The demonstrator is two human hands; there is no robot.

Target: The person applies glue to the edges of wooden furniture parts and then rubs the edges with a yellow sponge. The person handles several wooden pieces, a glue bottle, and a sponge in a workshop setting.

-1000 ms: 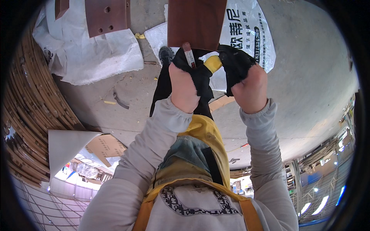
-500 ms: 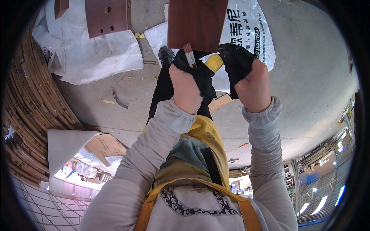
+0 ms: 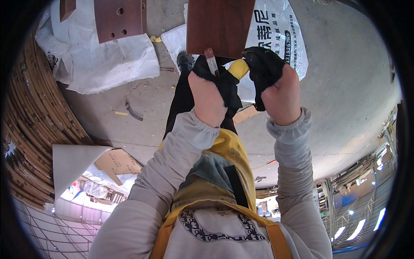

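Both my hands wear black gloves that leave the wrists bare. In my left hand (image 3: 215, 84), closed, is a reddish-brown pen-like stick (image 3: 211, 62) with a white label, its top pointing up past the glove. Yellow material covers this hand's thumb (image 3: 239, 69), which reaches toward the other hand. My right hand (image 3: 269, 71) is curled at the lower right corner of a dark reddish-brown wooden panel (image 3: 220, 28). Its fingertips are hidden, so I cannot make out what they grip. The panel's lower edge lies just beyond both hands.
A second brown panel with round holes (image 3: 120, 21) rests on white sheeting (image 3: 116, 69) at the far left. Printed plastic sheeting (image 3: 297, 56) lies under the near panel. Flat cardboard (image 3: 43, 103) is stacked along the left. A dark curved strip (image 3: 134, 113) lies on the concrete floor.
My right hand has shifted slightly left, and the left thumb has moved a little with it. The panel and the stick have hardly moved.
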